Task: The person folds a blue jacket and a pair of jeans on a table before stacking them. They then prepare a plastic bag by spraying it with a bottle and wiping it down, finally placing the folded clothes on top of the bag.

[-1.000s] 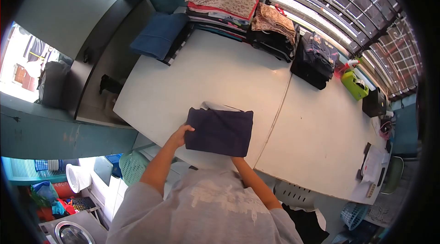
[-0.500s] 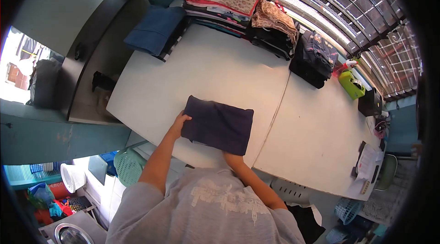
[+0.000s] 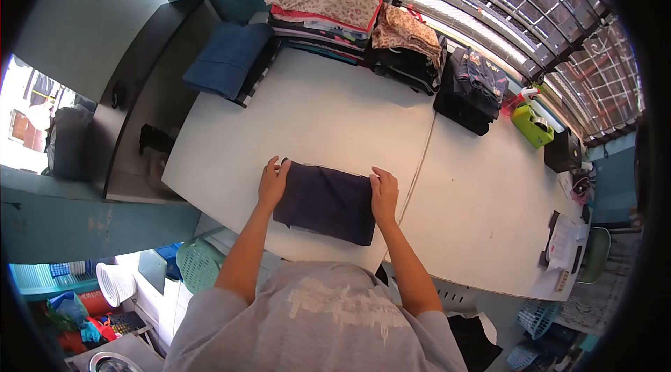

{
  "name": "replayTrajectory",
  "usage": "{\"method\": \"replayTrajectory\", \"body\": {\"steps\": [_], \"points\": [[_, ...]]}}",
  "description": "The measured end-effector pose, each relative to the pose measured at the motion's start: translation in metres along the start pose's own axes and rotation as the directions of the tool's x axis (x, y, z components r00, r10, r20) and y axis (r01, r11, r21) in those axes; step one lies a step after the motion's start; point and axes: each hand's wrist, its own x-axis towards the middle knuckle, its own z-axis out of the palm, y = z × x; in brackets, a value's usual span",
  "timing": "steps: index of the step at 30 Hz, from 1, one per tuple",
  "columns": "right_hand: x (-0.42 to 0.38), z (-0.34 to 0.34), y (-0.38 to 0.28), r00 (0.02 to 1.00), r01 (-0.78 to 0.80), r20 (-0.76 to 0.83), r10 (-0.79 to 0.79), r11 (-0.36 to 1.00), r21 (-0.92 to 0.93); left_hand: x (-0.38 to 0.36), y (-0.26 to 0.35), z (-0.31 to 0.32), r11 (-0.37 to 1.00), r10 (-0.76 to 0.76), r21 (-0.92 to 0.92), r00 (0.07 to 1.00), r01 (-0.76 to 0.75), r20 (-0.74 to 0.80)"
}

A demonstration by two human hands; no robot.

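A folded dark navy garment [image 3: 325,204] lies flat on the white table [image 3: 335,106] in front of me. At its left edge is my left hand [image 3: 272,183], with the fingers stretched out and touching the cloth near the far left corner. My right hand [image 3: 384,195] rests along the opposite edge, its fingers loosely extended by the far right corner. Neither hand wraps around the garment. A thin strip of lighter fabric shows under the near edge.
Along the back stand a blue folded garment [image 3: 227,57], a tall clothes stack [image 3: 321,12], a patterned pile [image 3: 409,33] and a dark pile [image 3: 472,89]. A green tape dispenser [image 3: 532,127] and papers [image 3: 565,243] sit on the right. A table seam [image 3: 419,169] runs beside my right hand.
My right hand has come out from beneath the garment's near edge to its right side. The garment now lies lower and flat on the table. My left hand has opened along its left edge.
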Motion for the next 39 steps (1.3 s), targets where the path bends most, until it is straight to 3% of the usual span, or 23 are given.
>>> {"method": "replayTrajectory", "body": {"steps": [4,8,11,13,16,19,22,26,29,32,35,39], "points": [[0.007,0.023,0.016,0.999,-0.012,0.042,0.02,0.982,-0.186,0.017,-0.012,0.018,0.993,0.046,0.106,0.999,-0.046,0.005],[0.009,0.024,0.025,0.998,-0.051,0.009,0.056,0.958,-0.283,0.013,-0.019,0.021,0.994,0.098,0.049,0.989,-0.093,-0.113],[0.002,0.032,0.039,0.996,0.086,0.01,-0.091,0.878,-0.47,0.011,-0.029,0.025,0.976,0.17,0.173,0.964,-0.135,-0.205],[0.003,0.037,0.043,0.996,0.059,-0.039,-0.084,0.897,-0.439,0.009,-0.036,0.026,0.96,0.185,0.252,0.953,-0.123,-0.24],[0.006,0.036,0.047,0.998,0.017,-0.043,-0.039,0.904,-0.427,0.024,-0.067,0.015,0.961,0.0,0.262,0.942,0.094,-0.337],[0.011,0.031,0.05,0.999,0.034,-0.024,-0.047,0.926,-0.375,0.022,-0.06,0.001,0.979,-0.046,0.184,0.977,0.086,-0.209],[0.007,0.019,0.034,0.994,0.098,-0.006,-0.106,0.936,-0.338,0.011,-0.058,0.011,0.986,0.1,-0.092,0.929,-0.141,-0.357],[-0.003,0.024,0.023,0.988,0.148,-0.007,-0.156,0.948,-0.281,0.013,-0.03,0.009,0.988,0.151,-0.016,0.981,-0.154,-0.121],[-0.007,0.024,0.028,0.996,0.084,0.004,-0.085,0.967,-0.24,0.019,-0.018,0.009,0.985,0.139,0.089,0.985,-0.148,0.104],[-0.006,0.025,0.033,1.0,0.021,-0.001,-0.021,0.979,-0.203,0.023,-0.021,0.017,0.975,0.18,-0.133,0.984,-0.177,0.012],[-0.008,0.027,0.037,1.0,0.004,-0.028,-0.01,0.975,-0.222,0.022,-0.022,0.028,0.935,0.041,-0.348,0.996,-0.065,-0.077],[-0.01,0.03,0.037,0.998,0.02,-0.052,-0.034,0.969,-0.248,0.027,-0.033,0.046,0.959,-0.071,-0.282,0.978,0.013,-0.198]]}}
